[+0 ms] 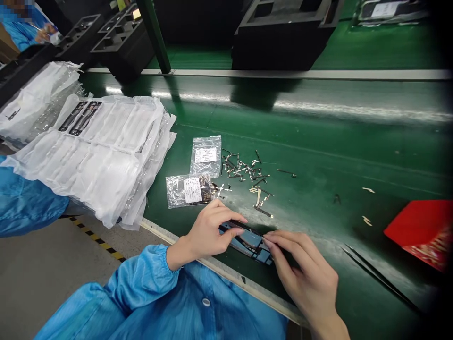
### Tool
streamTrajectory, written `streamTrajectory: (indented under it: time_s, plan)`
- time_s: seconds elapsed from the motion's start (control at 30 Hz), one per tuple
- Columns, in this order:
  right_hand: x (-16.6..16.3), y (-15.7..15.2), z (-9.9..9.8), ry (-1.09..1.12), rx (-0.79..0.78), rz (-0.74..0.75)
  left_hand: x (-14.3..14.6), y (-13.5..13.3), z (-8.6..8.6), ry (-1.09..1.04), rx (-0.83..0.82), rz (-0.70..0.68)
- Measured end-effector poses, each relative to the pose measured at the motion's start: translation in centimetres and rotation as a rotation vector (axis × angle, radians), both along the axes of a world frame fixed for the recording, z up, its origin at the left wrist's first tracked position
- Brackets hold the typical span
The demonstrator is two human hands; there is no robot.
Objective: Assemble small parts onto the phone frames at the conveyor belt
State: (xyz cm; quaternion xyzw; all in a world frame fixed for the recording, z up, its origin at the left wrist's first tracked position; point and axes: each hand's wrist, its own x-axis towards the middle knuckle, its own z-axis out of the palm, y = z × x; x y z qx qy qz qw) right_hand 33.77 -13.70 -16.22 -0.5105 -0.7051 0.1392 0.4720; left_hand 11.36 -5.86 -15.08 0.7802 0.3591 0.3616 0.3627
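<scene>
Near the front edge of the green bench, a phone frame (250, 241), dark-rimmed with light-blue areas inside, lies between my hands. My left hand (213, 227) grips its far left end between thumb and index finger. With fingertips pinched together, my right hand (300, 271) is at the frame's right end; whether a small part sits in that pinch is hidden. Just beyond are many loose small flex cables (244, 169), dark and gold. Two labelled zip bags lie beside them: one clear bag (205, 170) and a nearer bag (173, 192) holding small dark parts.
Tweezers (380, 277) lie to the right, near a red container (414, 225) with small gold pieces. Stacked white plastic trays (95, 174) fill the left, the top one holding two dark frames. Black foam boxes (279, 45) stand behind. Another person's blue sleeve (17, 33) shows far left.
</scene>
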Motion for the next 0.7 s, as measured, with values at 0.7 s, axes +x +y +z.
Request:
streamTrajectory:
  time_s: [0.7]
  plan:
    - [-1.0,-1.9,0.9,0.164,-0.063,0.003,-0.4,-1.3,-0.7,-0.135,0.304,-0.012]
